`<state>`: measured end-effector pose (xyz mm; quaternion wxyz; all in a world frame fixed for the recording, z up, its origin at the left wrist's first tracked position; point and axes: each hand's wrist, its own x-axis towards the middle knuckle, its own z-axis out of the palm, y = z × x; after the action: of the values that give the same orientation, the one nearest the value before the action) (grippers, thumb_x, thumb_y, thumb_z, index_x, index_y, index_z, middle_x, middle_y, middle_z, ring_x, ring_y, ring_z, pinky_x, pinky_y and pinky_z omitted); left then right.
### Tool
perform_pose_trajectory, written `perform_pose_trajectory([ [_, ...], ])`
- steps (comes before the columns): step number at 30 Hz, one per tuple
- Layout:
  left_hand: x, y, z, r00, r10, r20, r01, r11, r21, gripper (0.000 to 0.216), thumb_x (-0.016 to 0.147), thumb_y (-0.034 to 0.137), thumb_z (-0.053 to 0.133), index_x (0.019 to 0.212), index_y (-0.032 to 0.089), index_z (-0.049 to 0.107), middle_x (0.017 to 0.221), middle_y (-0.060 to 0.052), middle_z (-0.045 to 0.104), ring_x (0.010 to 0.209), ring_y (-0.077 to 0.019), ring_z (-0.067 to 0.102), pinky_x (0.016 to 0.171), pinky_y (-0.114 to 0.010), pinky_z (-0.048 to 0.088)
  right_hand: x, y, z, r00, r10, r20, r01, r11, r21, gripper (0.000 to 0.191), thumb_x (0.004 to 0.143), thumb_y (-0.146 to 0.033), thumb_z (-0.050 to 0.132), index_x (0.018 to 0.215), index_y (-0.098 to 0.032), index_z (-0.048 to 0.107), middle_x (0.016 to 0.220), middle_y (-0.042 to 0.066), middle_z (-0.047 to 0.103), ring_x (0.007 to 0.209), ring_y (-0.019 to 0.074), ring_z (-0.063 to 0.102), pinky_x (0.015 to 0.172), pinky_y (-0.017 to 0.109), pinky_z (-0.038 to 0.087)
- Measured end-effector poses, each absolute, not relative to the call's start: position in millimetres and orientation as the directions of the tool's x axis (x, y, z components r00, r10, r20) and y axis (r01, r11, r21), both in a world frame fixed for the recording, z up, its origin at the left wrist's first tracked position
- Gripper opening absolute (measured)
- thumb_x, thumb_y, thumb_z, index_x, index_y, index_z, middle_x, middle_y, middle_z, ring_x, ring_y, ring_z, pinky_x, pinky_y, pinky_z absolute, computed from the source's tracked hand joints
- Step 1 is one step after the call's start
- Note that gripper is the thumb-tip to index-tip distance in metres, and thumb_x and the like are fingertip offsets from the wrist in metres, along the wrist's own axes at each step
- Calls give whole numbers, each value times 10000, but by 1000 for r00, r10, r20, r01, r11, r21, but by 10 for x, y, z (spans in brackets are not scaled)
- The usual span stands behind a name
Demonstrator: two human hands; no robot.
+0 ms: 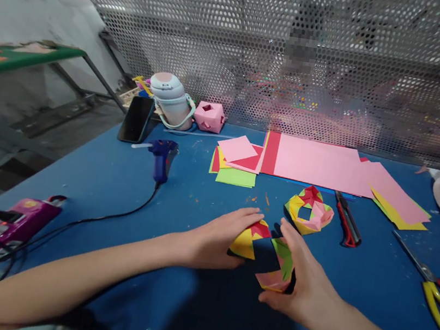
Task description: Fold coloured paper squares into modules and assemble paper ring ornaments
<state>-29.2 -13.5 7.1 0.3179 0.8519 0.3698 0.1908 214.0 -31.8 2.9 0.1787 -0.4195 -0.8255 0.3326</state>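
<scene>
My left hand (214,241) curves around a folded paper piece in yellow and red (246,243), with the fingers along its far side. Opposite it, my right hand (312,283) grips a green and pink folded paper piece (283,262) between thumb and fingers. A gap shows the table between the two pieces; whether they touch at the far end I cannot tell. Just beyond my right hand lies a ring of folded paper (319,217) in red, yellow, pink and green, with a square hole in its middle.
Coloured paper sheets (311,162) lie along the back, with smaller squares (237,176) beside them. At right are a utility knife (347,220) and scissors (430,279). A glue gun (161,159), its cord, a purple power strip (12,227), a phone (136,119) and a bottle (171,101) stand left.
</scene>
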Motion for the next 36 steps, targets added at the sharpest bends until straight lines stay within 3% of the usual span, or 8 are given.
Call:
perform_pose_trajectory([
  [4, -229, -138, 97, 652, 744, 144, 469, -545, 695, 798, 673, 63, 603, 1364, 204, 230, 1298, -135, 409, 1230, -249, 387, 1025, -412, 350, 2086, -351, 7, -624, 776, 87, 540, 509, -670, 901, 706, -292, 652, 1422, -258, 105, 1497, 96, 158, 1329, 283, 272, 1000, 430, 402],
  [9, -298, -74, 248, 668, 739, 91, 541, -565, 623, 815, 675, 63, 584, 1373, 220, 195, 1302, -118, 379, 1211, -232, 404, 981, -359, 404, 2132, -289, 198, -674, 735, 73, 582, 589, -561, 820, 732, -220, 565, 1424, -220, 126, 1486, 100, 196, 1308, 260, 314, 959, 395, 447],
  [15, -294, -173, 553, 628, 777, -29, 778, -628, 10, 560, 773, 11, 424, 1290, 218, 364, 1261, -126, 457, 985, -239, 555, 752, -360, 513, 2095, -205, 594, -771, 636, 30, 636, 771, -6, 674, 682, -159, 589, 1330, -136, 403, 1411, 178, 358, 1148, 383, 479, 868, 526, 465],
  [18, -195, -329, 598, 608, 792, -50, 786, -610, -96, 436, 825, 18, 365, 1203, 213, 460, 1246, -131, 492, 899, -210, 598, 691, -323, 518, 1925, -218, 652, -809, 582, -87, 569, 811, 133, 681, 632, -170, 664, 1284, -114, 474, 1377, 199, 404, 1080, 410, 523, 788, 519, 508],
  [23, -246, -329, 634, 726, 687, 7, 627, -667, 403, 499, 777, 47, 507, 1233, 228, 418, 1234, -85, 490, 1070, -205, 525, 857, -307, 471, 1944, -193, 643, -835, 550, -18, 550, 835, 5, 827, 626, -365, 731, 1345, -144, 387, 1429, 152, 340, 1228, 368, 409, 906, 479, 472],
  [27, -406, -55, 632, 730, 679, 77, 505, -612, 609, 614, 731, 176, 653, 1275, 210, 370, 1258, -104, 435, 1067, -195, 492, 839, -281, 465, 2231, -156, 591, -780, 625, 14, 614, 770, -171, 854, 687, -386, 698, 1395, -170, 273, 1466, 133, 267, 1314, 302, 301, 1008, 444, 390],
  [31, -456, 139, 481, 621, 780, -74, 521, -341, 783, 764, 685, 283, 705, 1334, 216, 308, 972, -42, 530, 697, -114, 522, 606, -238, 466, 2353, -197, 463, -704, 703, -101, 693, 648, -317, 859, 725, -435, 652, 1420, -194, 209, 1479, 117, 234, 1339, 272, 250, 1034, 442, 354],
  [36, -391, 155, 284, 593, 778, -208, 389, -50, 920, 768, 710, 238, 654, 1361, 211, 248, 850, 15, 513, 655, -84, 525, 614, -229, 451, 2285, -228, 313, -694, 698, -176, 686, 567, -457, 792, 746, -374, 643, 1410, -201, 245, 1484, 107, 226, 1344, 250, 243, 1058, 423, 317],
])
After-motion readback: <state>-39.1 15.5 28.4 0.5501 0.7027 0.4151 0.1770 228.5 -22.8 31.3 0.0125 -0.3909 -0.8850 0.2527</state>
